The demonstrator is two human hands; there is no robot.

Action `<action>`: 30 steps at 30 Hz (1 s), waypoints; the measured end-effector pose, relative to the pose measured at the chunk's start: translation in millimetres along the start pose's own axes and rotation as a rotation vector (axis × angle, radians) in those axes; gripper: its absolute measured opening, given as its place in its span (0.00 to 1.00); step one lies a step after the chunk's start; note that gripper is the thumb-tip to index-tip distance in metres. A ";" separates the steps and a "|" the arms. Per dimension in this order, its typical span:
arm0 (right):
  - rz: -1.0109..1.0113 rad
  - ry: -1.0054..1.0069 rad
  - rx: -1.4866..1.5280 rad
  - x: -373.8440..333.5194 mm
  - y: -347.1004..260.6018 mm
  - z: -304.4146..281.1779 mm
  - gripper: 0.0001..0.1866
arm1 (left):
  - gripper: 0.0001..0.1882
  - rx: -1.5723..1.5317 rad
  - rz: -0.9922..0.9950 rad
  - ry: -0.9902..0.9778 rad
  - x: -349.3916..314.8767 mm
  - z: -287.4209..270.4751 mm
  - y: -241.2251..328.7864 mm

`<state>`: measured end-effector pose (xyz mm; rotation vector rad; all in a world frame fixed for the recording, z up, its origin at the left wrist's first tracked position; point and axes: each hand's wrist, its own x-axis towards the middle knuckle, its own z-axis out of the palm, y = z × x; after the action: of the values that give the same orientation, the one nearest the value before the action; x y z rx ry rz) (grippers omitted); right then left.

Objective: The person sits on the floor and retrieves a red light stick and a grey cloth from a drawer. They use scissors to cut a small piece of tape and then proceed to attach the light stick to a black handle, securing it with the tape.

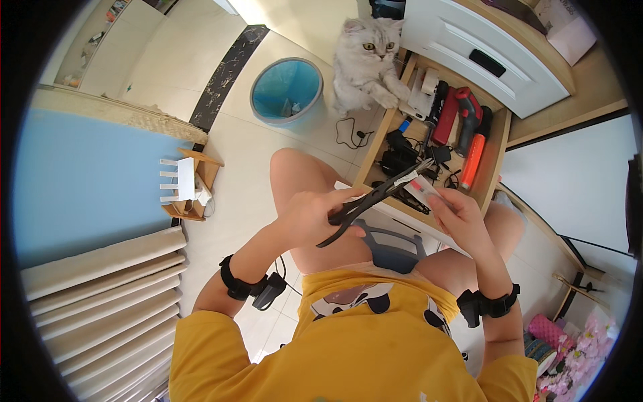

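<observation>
My left hand [309, 218] is wrapped round the dark handles of a pair of black pliers [375, 196], whose pale metal tip points away from me over the drawer. Between the thumb and fingers of my right hand [459, 213] is a small flat packet [420, 188], whitish with a red patch. The packet's far end lies beside the front part of the pliers; whether they touch, I cannot tell. Below both hands, an open wooden drawer [501, 155] holds black cables and adapters, a red-and-grey tool [468, 114], an orange-and-black tool [474, 157] and a white power strip [423, 94].
A grey-and-white cat [358, 63] rests its front paws on the drawer's left edge. To its left stands a blue bin [287, 92], with a black cable [353, 136] on the floor nearby. A white router [185, 181] sits on a wooden stand against the blue wall.
</observation>
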<state>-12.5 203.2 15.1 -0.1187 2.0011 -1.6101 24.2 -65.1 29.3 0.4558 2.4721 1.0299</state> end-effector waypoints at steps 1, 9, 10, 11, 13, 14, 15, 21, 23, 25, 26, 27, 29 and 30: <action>-0.011 0.025 -0.009 5.5 0.6 3.1 0.13 | 0.25 -0.042 -0.034 -0.017 -2.4 -0.3 -8.6; -0.070 0.164 -0.213 44.2 12.4 16.8 0.13 | 0.22 -0.491 -0.155 -0.040 -26.1 -27.4 -37.8; -0.119 0.182 -0.281 47.0 13.7 19.1 0.12 | 0.22 -0.480 -0.175 -0.038 -27.8 -36.1 -39.8; -0.161 0.201 -0.396 47.7 7.8 21.0 0.11 | 0.21 -0.437 -0.179 -0.037 -30.9 -41.5 -43.7; -0.246 0.242 -0.624 49.0 -7.2 23.0 0.10 | 0.19 -0.349 -0.186 -0.038 -36.0 -53.5 -53.1; -0.268 0.308 -0.684 53.2 -1.9 15.1 0.09 | 0.18 -0.323 -0.176 -0.038 -38.6 -60.7 -62.6; -0.303 0.385 -0.661 59.9 9.7 2.1 0.09 | 0.18 -0.363 -0.203 0.014 -43.9 -65.5 -74.9; 0.227 0.218 0.035 51.6 0.0 -34.7 0.12 | 0.16 -0.752 -0.441 0.324 -18.9 -96.7 -144.6; 0.266 0.171 0.123 51.7 4.5 -22.4 0.12 | 0.15 -1.153 -0.456 0.379 8.4 -97.7 -188.2; 0.273 0.134 0.131 54.8 -1.9 -10.7 0.13 | 0.17 -1.386 -0.377 0.337 39.4 -105.2 -214.5; 0.272 0.130 0.145 55.9 -3.6 -7.1 0.13 | 0.17 -1.419 -0.396 0.369 56.1 -106.7 -233.0; 0.271 0.128 0.160 57.8 -5.0 -4.1 0.12 | 0.18 -1.450 -0.416 0.399 72.4 -106.7 -253.5; 0.291 0.121 0.203 60.9 -6.8 -1.7 0.12 | 0.20 -1.499 -0.459 0.483 101.1 -103.0 -277.8; 0.308 0.113 0.226 60.9 -8.1 -2.3 0.12 | 0.21 -1.520 -0.479 0.543 113.6 -100.0 -285.3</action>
<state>-66.8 178.5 0.5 0.3561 1.7967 -1.6527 -161.5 -264.8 -143.7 -0.9098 1.2560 2.4623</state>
